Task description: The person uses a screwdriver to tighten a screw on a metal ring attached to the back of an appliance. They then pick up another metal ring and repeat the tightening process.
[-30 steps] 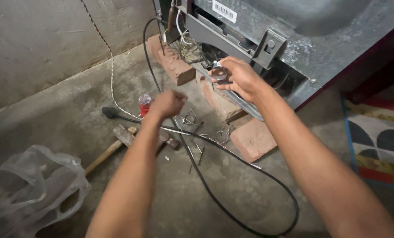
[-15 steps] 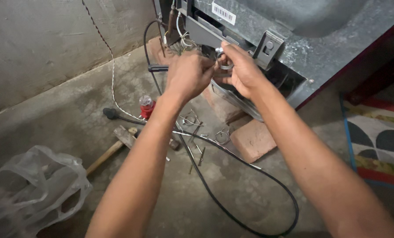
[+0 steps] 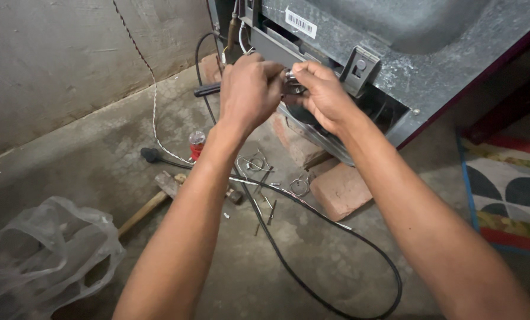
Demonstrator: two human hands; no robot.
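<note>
Both my hands meet in front of the open underside of a tilted grey metal appliance [image 3: 431, 65]. My right hand [image 3: 321, 95] pinches a small shiny metal part [image 3: 291, 83] between thumb and fingers. My left hand [image 3: 247, 89] is closed next to it, fingers curled toward the same part; what it grips is hidden behind its knuckles. A dark round component [image 3: 303, 112] of the appliance sits just below my hands.
Red bricks [image 3: 342, 189] prop the appliance up. A black cable [image 3: 312, 272] loops over the concrete floor. Wire clips [image 3: 253, 163], screws, a hammer [image 3: 158, 195], a small red bottle [image 3: 197, 145], a dark-handled tool [image 3: 208, 89] and a clear plastic bag [image 3: 40, 255] lie around. A patterned mat [image 3: 508, 195] lies at right.
My left hand has risen from the floor near the clips to join my right hand at the appliance. My right hand has shifted up and left with the metal part.
</note>
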